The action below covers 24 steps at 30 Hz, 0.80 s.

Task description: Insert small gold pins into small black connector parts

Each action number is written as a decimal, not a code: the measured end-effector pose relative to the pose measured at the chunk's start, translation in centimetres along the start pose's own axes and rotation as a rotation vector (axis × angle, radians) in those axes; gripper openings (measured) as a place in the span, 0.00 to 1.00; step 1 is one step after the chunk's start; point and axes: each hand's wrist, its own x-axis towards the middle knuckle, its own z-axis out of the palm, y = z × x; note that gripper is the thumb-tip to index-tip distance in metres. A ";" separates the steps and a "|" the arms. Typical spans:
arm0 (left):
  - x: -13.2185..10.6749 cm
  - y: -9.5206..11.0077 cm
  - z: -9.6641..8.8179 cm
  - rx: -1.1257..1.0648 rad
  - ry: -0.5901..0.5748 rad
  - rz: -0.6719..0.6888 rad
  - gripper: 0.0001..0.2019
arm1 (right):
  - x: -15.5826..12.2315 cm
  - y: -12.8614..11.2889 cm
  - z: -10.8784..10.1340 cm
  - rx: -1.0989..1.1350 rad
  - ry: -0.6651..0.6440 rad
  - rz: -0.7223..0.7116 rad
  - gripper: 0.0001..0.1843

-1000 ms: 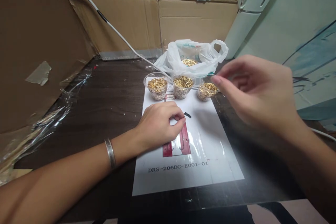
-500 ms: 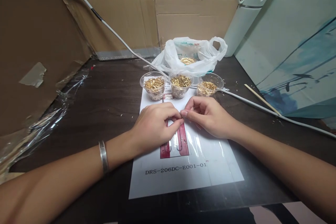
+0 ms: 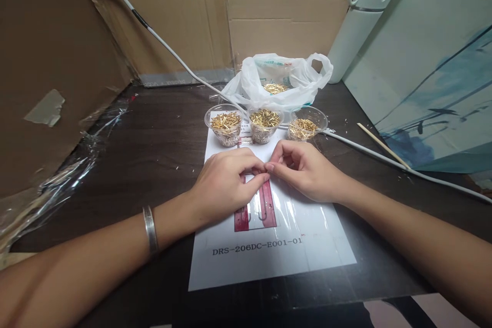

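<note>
My left hand [image 3: 232, 179] and my right hand [image 3: 302, 170] meet fingertip to fingertip above a printed sheet [image 3: 269, 266] with a red-and-white drawing. Both are closed in a pinch; whatever lies between the fingers is too small or hidden to make out. Just beyond them stand three clear plastic cups in a row: the left cup [image 3: 226, 124] and middle cup [image 3: 265, 124] are well filled with tiny gold-coloured metal pins, and the right cup [image 3: 305, 125] holds fewer. Part of the drawing is covered by my left hand.
Behind the cups sits a white plastic bag [image 3: 277, 82] with more gold pins inside. A white cable [image 3: 172, 54] runs across the table, near a thin wooden stick [image 3: 384, 146]. A pale bottle [image 3: 361, 25] stands at the back right. Cardboard walls [image 3: 177, 31] close off the back and left.
Almost nothing differs. My hands stay pinched together at the same spot, with only a slight shift of the fingertips.
</note>
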 end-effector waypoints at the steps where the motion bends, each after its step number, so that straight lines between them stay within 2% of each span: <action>1: 0.0 0.0 0.0 -0.011 0.009 0.000 0.04 | 0.0 0.0 -0.1 -0.018 0.002 -0.016 0.10; 8: 0.1 -0.3 -0.1 -0.090 -0.042 0.026 0.05 | 0.2 -0.2 -1.1 -0.264 -0.051 -0.196 0.09; 24: 0.2 -0.1 -0.2 -0.095 -0.072 -0.008 0.07 | 0.1 -1.1 -1.1 -0.465 -0.050 -0.296 0.08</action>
